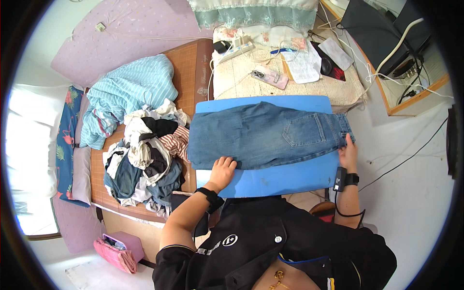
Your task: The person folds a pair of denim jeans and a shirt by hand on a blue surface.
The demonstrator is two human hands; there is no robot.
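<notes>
Your left hand (pixel 221 173) rests back upward, fingers (pixel 225 161) bent and close together, its forearm (pixel 186 212) slanting inward. Your right hand (pixel 347 155) reaches forward, thumb (pixel 348 140) extended, its forearm (pixel 349 205) nearly straight.

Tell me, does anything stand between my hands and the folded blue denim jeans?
Nothing visible does: your bare right hand touches the folded blue denim jeans at the waistband, and your bare left hand touches their near edge.
</notes>
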